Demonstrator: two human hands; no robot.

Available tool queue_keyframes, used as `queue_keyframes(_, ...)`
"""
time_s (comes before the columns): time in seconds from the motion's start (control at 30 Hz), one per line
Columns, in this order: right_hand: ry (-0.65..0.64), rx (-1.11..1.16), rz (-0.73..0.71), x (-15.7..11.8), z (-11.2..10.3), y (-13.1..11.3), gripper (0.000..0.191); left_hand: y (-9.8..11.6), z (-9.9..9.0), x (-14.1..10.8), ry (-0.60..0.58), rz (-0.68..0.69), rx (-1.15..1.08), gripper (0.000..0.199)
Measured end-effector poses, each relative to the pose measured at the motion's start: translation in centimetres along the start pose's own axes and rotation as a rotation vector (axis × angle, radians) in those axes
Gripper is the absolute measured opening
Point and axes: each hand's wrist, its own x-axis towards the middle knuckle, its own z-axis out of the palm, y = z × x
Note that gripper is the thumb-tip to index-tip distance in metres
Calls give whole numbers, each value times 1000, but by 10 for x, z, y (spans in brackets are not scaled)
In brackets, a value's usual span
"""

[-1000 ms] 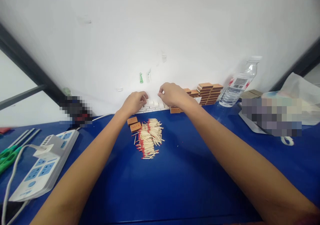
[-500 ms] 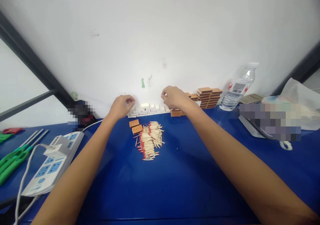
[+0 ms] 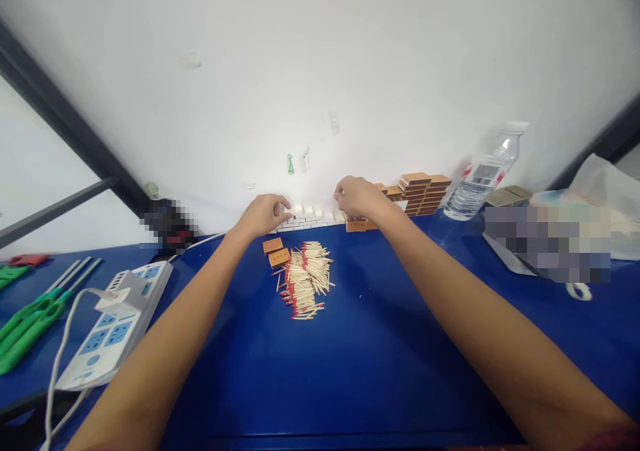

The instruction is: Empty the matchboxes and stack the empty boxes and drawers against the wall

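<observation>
White small boxes (image 3: 315,221) are stacked in stepped rows against the wall. At the left end of this stack is my left hand (image 3: 264,214), thumb and forefinger apart near its top box, with nothing visible between them. My right hand (image 3: 357,196) is closed above the right end of the white stack; whatever its fingertips hold is hidden or too small to name. Beneath it stand orange matchboxes (image 3: 356,225). A heap of red-tipped matches (image 3: 307,277) lies in front, beside two orange matchboxes (image 3: 279,258).
Taller piles of orange matchboxes (image 3: 425,194) stand right of my right hand, then a tilted water bottle (image 3: 475,177). Bags (image 3: 600,197) lie at the far right. At the left are a white power strip (image 3: 117,324) with cables and green-handled tools (image 3: 37,321).
My left hand has moved right, closer to the white stack's top box. The whole view has shifted slightly, and my right hand remains near the stack's right end.
</observation>
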Motion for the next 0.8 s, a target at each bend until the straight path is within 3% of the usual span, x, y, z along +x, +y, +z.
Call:
queue_keyframes(0.13, -10, 32, 4, -2, -1, 0, 26, 6, 9, 8, -23, 34, 33, 14)
queue_keyframes(0.27, -36, 58, 14, -5, -3, -1, 24, 3, -4, 6, 30, 22, 47, 19)
queue_keyframes(0.5, -45, 95, 23, -5, -8, 0, 17, -39, -39, -51, 81, -154, 91, 32)
queue_keyframes(0.63, -39, 97, 21, -5, -5, 2, 15, -68, -31, -80, -38, -252, 92, 31)
queue_keyframes(0.8, -15, 92, -7, -9, -8, 3, 22, -82, -9, -82, -93, -299, 97, 29)
